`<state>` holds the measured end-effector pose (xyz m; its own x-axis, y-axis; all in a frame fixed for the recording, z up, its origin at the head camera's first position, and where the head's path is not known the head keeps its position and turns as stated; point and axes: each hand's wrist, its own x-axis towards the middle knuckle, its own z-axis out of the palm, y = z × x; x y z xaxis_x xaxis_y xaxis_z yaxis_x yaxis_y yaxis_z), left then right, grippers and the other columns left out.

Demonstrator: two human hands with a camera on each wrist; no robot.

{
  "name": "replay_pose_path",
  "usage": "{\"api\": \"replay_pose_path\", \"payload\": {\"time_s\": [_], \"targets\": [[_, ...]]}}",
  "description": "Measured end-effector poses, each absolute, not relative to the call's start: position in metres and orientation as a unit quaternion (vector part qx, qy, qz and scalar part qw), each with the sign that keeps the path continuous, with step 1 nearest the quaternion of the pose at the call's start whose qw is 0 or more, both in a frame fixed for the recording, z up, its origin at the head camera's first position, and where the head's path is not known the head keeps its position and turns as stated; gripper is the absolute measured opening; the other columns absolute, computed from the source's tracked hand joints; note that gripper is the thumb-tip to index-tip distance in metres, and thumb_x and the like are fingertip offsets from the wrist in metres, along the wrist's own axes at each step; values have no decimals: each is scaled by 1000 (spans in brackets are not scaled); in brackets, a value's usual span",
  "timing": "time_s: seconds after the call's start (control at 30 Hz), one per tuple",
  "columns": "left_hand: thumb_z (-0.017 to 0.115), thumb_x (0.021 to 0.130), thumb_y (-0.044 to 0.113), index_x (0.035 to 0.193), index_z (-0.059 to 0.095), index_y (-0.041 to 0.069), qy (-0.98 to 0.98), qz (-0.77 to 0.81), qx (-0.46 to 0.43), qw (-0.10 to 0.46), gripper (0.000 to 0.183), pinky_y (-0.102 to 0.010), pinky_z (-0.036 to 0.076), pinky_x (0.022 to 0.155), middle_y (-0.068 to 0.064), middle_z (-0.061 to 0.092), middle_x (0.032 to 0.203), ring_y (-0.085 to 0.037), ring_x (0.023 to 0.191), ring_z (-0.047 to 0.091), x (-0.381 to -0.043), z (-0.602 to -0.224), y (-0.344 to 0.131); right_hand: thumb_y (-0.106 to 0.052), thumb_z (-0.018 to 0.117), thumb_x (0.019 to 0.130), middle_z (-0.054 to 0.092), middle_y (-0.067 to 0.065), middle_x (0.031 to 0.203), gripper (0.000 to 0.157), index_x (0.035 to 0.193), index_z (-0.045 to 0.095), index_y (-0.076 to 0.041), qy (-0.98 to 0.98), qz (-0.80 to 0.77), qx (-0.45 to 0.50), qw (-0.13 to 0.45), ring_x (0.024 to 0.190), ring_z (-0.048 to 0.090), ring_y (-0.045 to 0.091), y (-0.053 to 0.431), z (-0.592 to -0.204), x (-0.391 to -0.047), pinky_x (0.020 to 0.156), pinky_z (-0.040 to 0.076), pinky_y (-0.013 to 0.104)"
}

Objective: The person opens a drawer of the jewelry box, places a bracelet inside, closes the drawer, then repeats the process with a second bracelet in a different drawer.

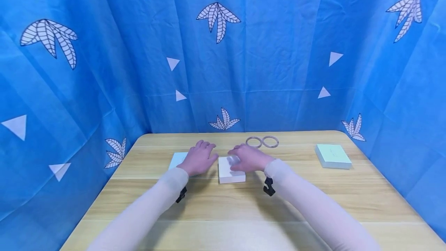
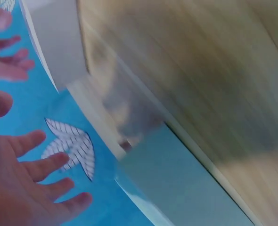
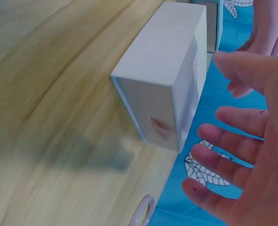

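A white box [image 1: 230,176] lies on the wooden table between the two hands. My right hand [image 1: 250,158] hovers at its right side, thumb and fingers spread over its top in the head view. The right wrist view shows those fingers [image 3: 233,141] apart from the box, with nothing in the palm. My left hand [image 1: 200,159] is to the left of the white box, fingers loosely spread and holding nothing. Partly hidden behind the left hand is a light blue box [image 1: 176,159], which the left wrist view shows below the white box [image 2: 59,42].
Two thin rings [image 1: 254,142] lie side by side toward the table's back edge. A pale green box [image 1: 333,155] sits at the right side of the wooden table [image 1: 237,208]. Blue patterned curtain [image 1: 278,49] encloses the table at the back and sides.
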<state>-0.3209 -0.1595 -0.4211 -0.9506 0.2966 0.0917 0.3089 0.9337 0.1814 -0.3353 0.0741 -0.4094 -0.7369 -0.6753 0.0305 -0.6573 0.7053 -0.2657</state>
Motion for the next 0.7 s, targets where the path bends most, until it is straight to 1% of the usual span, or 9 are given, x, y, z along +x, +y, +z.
{"api": "replay_pose_path", "payload": {"time_s": [0.07,0.2,0.33,0.47,0.57,0.7], "targets": [[36,104,51,150,46,12,-983,-91,-157,28,61,-60,32,116,-15,43,155,-40,148,31,-317,-421,-151,-38,74,88,64,9,136,58,138,61,-11,920,-132,-367,27,123,61,27,79,-410,-335,106,48,44],[39,104,50,151,45,12,-984,-87,-154,20,61,-61,32,116,-16,42,156,-41,148,30,-313,-424,-136,-33,73,89,67,8,131,53,136,63,-11,920,-134,-368,17,115,65,23,88,-412,-334,101,51,40],[38,104,53,152,43,13,-985,-77,-153,19,63,-61,33,115,-15,43,156,-40,148,31,-311,-430,-124,-29,73,88,65,10,134,53,136,63,-9,923,-147,-356,19,118,64,27,97,-415,-333,101,52,43],[36,104,54,154,40,11,-985,-73,-157,19,66,-61,34,114,-16,42,157,-39,148,32,-311,-436,-114,-27,73,87,63,11,136,55,138,61,-10,925,-157,-345,27,119,63,28,104,-418,-332,101,52,45],[35,104,54,154,38,10,-986,-72,-151,18,67,-61,33,114,-17,42,157,-39,148,31,-312,-440,-107,-26,73,88,63,11,136,55,138,61,-10,924,-167,-342,32,121,62,29,108,-419,-331,102,51,47],[35,104,53,153,39,9,-988,-68,-137,20,66,-60,36,113,-17,44,154,-38,147,34,-312,-446,-101,-28,73,90,62,11,137,54,139,60,-10,923,-174,-343,30,123,62,30,113,-421,-330,104,50,48]]}}
